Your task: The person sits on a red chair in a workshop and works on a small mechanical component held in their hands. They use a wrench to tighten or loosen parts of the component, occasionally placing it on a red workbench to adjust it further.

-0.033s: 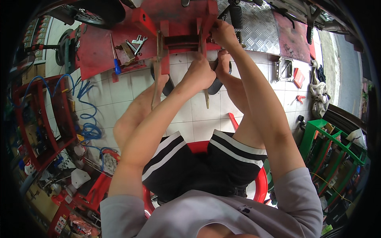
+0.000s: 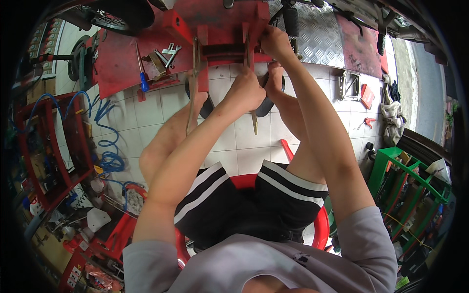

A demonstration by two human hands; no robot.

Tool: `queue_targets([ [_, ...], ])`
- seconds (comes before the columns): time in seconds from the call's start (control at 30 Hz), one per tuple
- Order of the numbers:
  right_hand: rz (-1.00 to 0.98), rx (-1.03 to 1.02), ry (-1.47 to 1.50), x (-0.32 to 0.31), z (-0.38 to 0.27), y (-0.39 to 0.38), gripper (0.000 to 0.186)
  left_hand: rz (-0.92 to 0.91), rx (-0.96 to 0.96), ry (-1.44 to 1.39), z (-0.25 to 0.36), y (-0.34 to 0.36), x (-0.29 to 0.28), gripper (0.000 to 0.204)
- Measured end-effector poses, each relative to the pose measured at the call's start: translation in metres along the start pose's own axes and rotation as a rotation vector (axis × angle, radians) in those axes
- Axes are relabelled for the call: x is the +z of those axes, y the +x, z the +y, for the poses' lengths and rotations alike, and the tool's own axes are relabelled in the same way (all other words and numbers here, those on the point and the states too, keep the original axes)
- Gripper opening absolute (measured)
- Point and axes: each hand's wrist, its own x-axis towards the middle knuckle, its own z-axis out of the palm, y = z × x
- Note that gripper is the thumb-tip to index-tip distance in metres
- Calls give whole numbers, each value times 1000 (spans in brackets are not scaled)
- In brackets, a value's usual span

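Observation:
My left hand (image 2: 245,91) is closed around a thin brownish metal bar (image 2: 254,122), whose lower end sticks out below the fist. A similar long metal bar (image 2: 191,107) hangs to the left, with no hand on it. Both bars run up beside a red metal frame (image 2: 223,19) with upright plates. My right hand (image 2: 277,44) is at the outer right side of the frame's right upright (image 2: 259,22). Its fingers are curled and partly hidden, so what they pinch cannot be made out.
On the red bench (image 2: 117,63) to the left lie a blue-handled screwdriver (image 2: 143,80) and wrenches (image 2: 171,54). A blue coiled hose (image 2: 111,158) trails over the tiled floor near a red rack (image 2: 68,146). A green rack (image 2: 391,161) stands at right. A wheel hangs at the upper left.

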Motion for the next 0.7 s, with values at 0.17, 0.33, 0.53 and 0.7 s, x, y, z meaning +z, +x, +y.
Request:
queue_targets([
  [0.17, -37, 1, -81, -4, -10, -8, 24, 40, 23, -37, 4, -12, -2, 51],
  [0.33, -206, 51, -103, -9, -4, -13, 26, 16, 39, -2, -2, -12, 2, 42],
  [0.53, -108, 70, 131, -9, 6, -10, 24, 22, 41, -58, -9, 2, 3, 42],
  [0.7, -106, 5, 97, -7, 5, -9, 24, 5, -95, -349, -20, 23, 0, 64],
])
